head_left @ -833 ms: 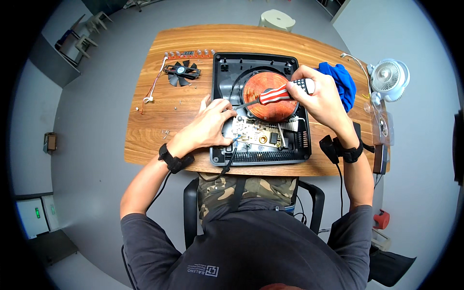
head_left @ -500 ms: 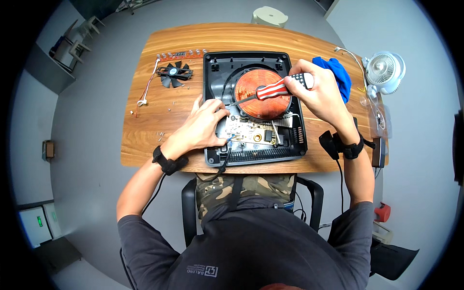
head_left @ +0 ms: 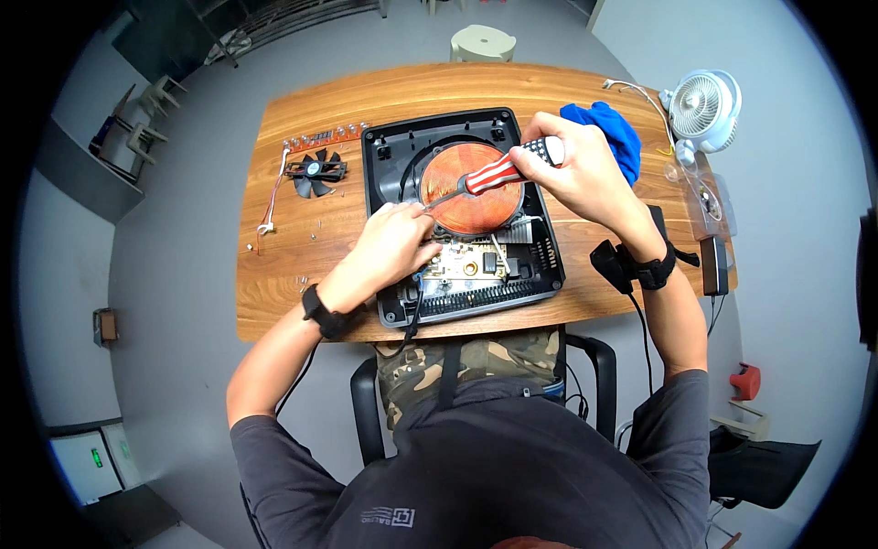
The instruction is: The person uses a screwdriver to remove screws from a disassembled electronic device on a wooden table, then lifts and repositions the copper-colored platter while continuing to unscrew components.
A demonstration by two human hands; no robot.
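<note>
My right hand (head_left: 574, 171) grips a screwdriver (head_left: 494, 175) by its red-and-white striped handle. Its shaft slants down to the left across the round copper coil (head_left: 471, 209). The shaft's tip ends beside the fingers of my left hand (head_left: 389, 245), at the coil's left edge. That hand reaches over the left side of a black appliance casing (head_left: 391, 151). Its fingers bend at the tip while the thumb stays apart, stretched toward a pale circuit board (head_left: 448, 265). What lies under those fingers is hidden. A dark cable (head_left: 419, 306) runs out over the casing's front edge.
Left of the casing lie a black fan (head_left: 315, 172), a strip board (head_left: 325, 137) with wires, and several small screws (head_left: 302, 282). To the right are a blue cloth (head_left: 608, 135), a white desk fan (head_left: 704, 105) and a black box (head_left: 713, 265). The wooden table's (head_left: 302, 316) edge curves.
The whole view has shifted and turned slightly. My left fingers have moved a little inward over the casing, closer to the coil. My right hand keeps its grip on the screwdriver.
</note>
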